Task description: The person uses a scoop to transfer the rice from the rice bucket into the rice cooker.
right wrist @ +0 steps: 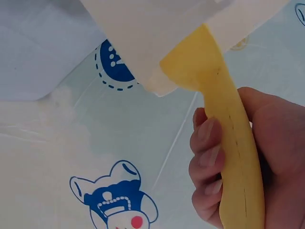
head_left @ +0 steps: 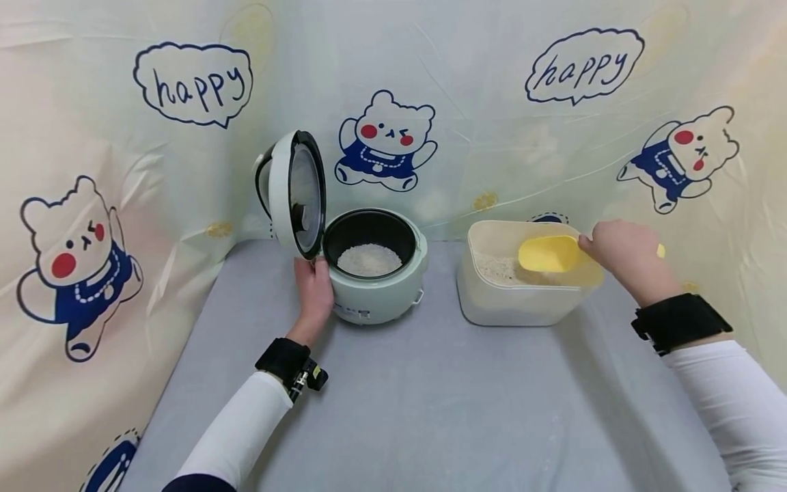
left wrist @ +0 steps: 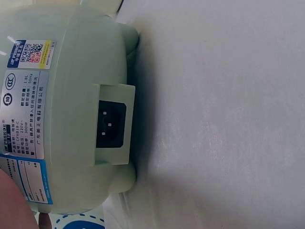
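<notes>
Right-hand fingers (right wrist: 207, 160) curl round the yellow scoop handle (right wrist: 240, 157).

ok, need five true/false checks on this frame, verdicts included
1. The right hand grips a yellow scoop. True.
2. The lid of the rice cooker is closed. False: it stands open.
3. White grains lie inside the cooker. True.
4. The left hand reaches into the plastic container. False: it is at the cooker's side, away from the container.
5. Nothing is plugged into the cooker's socket. True.
</notes>
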Demonstrator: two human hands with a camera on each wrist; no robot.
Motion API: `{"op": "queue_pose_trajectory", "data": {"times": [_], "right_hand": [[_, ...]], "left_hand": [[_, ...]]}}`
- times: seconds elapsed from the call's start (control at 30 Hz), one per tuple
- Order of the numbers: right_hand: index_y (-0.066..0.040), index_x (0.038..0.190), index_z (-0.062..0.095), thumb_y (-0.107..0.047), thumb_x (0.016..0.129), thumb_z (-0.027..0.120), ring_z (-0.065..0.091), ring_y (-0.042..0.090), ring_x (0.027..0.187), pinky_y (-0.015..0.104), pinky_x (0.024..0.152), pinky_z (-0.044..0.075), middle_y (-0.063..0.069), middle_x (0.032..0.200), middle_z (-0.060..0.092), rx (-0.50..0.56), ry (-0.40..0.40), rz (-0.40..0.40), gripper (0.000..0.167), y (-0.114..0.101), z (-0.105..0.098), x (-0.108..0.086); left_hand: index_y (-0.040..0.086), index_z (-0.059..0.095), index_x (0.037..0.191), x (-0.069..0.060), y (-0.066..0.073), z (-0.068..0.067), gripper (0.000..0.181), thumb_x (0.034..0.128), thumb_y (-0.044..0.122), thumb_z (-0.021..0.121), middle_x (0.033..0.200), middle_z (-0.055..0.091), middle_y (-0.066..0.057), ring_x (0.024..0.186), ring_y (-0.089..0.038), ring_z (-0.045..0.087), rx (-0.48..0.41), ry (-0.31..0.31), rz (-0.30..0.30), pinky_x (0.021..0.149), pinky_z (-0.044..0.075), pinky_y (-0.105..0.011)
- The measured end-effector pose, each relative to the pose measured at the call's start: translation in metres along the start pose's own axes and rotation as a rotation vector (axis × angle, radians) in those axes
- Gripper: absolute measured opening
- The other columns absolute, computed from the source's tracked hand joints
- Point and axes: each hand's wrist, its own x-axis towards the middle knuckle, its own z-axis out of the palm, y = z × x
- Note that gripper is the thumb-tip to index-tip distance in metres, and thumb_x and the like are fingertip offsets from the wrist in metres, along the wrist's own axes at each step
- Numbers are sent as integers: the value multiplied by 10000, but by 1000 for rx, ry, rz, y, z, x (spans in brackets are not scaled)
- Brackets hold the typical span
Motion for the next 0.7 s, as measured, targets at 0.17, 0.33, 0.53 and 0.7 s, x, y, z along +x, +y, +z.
{"op": "queue_pose_trajectory", "data": {"times": [0.17,0.33,0.53,0.7], "right_hand": [[34,809,641,-245,1027,622,516,309,639,404,600,422,106,649,481,-122,26,-15,354,-13,2,0],[34,863,663,-157,944,729,523,303,655,399,619,458,99,659,485,-205,2,-42,218,-30,2,1],[29,812,638,-143,940,703,523,308,654,397,608,457,101,652,478,-165,0,-29,224,-32,11,5],[0,733,614,-185,998,599,515,288,627,379,575,414,90,635,459,-73,-13,0,324,-25,21,11]], "left_hand": [[56,461,1520,0,2,1,533,988,44,426,1498,516,-78,1377,-150,446,8,6,-9,1181,306,-356],[64,433,1546,1,3,1,559,988,32,422,1532,490,-67,1404,-152,421,9,9,15,1193,285,-349],[24,429,1542,-2,12,1,552,989,13,418,1530,486,-136,1396,-193,424,-16,3,10,1188,282,-363],[-20,402,1546,-8,35,-1,552,994,-11,413,1547,461,-186,1419,-253,408,-21,-11,7,1191,281,-352]]}}
